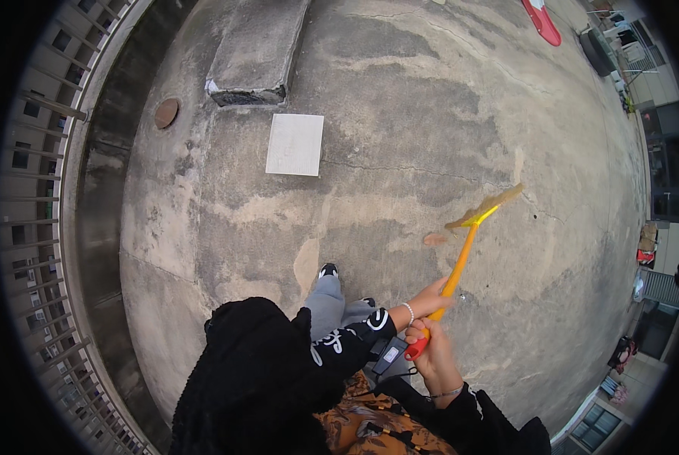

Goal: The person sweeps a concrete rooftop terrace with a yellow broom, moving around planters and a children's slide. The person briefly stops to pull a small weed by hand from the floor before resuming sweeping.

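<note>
1. The broom [463, 258] is held aslant ahead of the body and to the right, its bristles [487, 205] farthest and its red end [416, 349] nearest. Whether the bristles are pressed on the concrete floor [389, 186] or lifted just above it cannot be told.
2. If the handle were turned within a slack grip, the head could be rolled and floor contact lost along one edge.
3. The red end could be caught on the dark device [389, 355] or its cord, since both are hung close to its left.
4. With a wide swing to the left, the foot [329, 271] could be struck, or the white board [295, 145] farther off shifted.
5. By the right hand [436, 355], the near end is gripped, fingers curled closed just above the red tip.
6. By the left hand [430, 299], the handle is grasped just farther along; that grip seems closed too, though some fingers are hidden. Nothing else is held.
</note>
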{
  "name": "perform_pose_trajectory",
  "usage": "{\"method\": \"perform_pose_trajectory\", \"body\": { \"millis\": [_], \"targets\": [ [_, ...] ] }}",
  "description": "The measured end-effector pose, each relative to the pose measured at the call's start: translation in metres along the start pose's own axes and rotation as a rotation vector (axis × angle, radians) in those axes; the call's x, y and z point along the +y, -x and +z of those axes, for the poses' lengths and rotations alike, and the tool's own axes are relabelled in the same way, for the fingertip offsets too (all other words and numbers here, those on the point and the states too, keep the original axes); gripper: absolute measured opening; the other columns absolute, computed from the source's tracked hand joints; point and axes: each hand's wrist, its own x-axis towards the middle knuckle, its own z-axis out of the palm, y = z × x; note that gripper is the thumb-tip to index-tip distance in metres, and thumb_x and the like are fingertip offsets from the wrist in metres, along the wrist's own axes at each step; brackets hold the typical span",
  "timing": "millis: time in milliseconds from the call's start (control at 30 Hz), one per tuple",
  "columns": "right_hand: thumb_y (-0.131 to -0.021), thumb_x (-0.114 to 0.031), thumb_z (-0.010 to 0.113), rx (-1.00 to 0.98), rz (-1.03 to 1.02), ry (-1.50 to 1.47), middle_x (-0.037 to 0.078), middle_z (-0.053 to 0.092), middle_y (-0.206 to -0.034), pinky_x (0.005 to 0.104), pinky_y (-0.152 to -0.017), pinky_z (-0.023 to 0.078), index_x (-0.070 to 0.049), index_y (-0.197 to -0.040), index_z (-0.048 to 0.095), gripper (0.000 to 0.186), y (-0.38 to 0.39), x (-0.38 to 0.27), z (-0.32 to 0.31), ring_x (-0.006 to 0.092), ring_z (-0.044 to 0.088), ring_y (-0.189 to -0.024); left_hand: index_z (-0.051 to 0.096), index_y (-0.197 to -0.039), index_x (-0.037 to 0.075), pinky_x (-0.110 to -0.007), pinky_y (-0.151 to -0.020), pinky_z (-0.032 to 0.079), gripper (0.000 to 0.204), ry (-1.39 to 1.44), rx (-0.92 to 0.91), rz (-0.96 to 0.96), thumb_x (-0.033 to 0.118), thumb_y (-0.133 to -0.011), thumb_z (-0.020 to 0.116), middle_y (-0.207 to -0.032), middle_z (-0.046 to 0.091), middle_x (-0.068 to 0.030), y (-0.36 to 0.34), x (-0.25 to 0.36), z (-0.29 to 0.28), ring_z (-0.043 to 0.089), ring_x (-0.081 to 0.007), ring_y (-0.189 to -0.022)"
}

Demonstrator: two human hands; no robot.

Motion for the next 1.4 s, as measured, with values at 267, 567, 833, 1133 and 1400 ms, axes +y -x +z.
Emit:
{"method": "perform_pose_trajectory", "body": {
  "millis": [267, 567, 833, 1133, 1400],
  "targets": [
    [-0.086, -0.011, 0.045, -0.258, 0.328, 0.284, 0.002, 0.042, -0.071, 0.0218, -0.047, 0.036, -0.006, -0.089, 0.038, 0.009, -0.06, -0.019, 0.065, 0.0084, 0.04, -0.052, 0.018, -0.134, -0.001, -0.028, -0.08, 0.042, 0.073, 0.06, 0.484, 0.106, 0.013, -0.076, 0.061, -0.113, 0.047, -0.0149, 0.019, 0.06, -0.103, 0.049, -0.0189, -0.097],
    [-0.085, -0.008, 0.046, -0.136, 0.449, -0.021, 0.002, 0.043, -0.068, 0.0173, -0.042, 0.034, -0.001, -0.091, 0.042, 0.01, -0.174, -0.188, 0.095, 0.006, 0.038, -0.049, 0.033, -0.12, 0.001, -0.032, -0.069, 0.046, 0.057, -0.085, 0.621, -0.029, 0.015, -0.073, 0.06, -0.095, 0.05, -0.014, -0.179, 0.107, -0.097, 0.052, -0.022, -0.081],
    [-0.086, -0.012, 0.043, -0.256, 0.379, -0.036, 0.001, 0.042, -0.071, 0.0232, -0.055, 0.042, -0.005, -0.086, 0.042, 0.007, -0.179, -0.312, 0.187, 0.0084, 0.042, -0.057, 0.037, -0.116, 0.001, -0.03, -0.066, 0.045, 0.053, 0.148, 0.208, -0.004, 0.018, -0.073, 0.063, -0.092, 0.051, -0.0102, -0.279, 0.252, -0.051, 0.052, -0.0207, -0.076],
    [-0.092, -0.041, 0.037, -0.697, 0.494, 1.281, 0.016, 0.048, -0.117, 0.039, -0.09, 0.043, 0.002, -0.125, 0.034, 0.055, -0.297, -0.388, 0.362, 0.0247, 0.047, -0.111, 0.014, -0.135, -0.004, -0.031, -0.091, 0.038, 0.083, -0.394, 0.475, 0.095, 0.013, -0.069, 0.061, -0.122, 0.044, -0.0257, -0.281, 0.415, -0.19, 0.047, -0.0307, -0.111],
    [-0.089, -0.027, 0.048, -0.307, 0.136, 0.856, 0.01, 0.054, -0.09, 0.0357, -0.076, 0.048, -0.004, -0.092, 0.045, 0.024, -0.475, -0.376, 0.578, 0.0217, 0.056, -0.082, 0.015, -0.136, 0.001, -0.035, -0.085, 0.043, 0.081, -0.457, 0.514, 0.164, 0.012, -0.069, 0.059, -0.12, 0.046, -0.026, -0.339, 0.554, -0.31, 0.051, -0.0338, -0.106]
  ]
}}
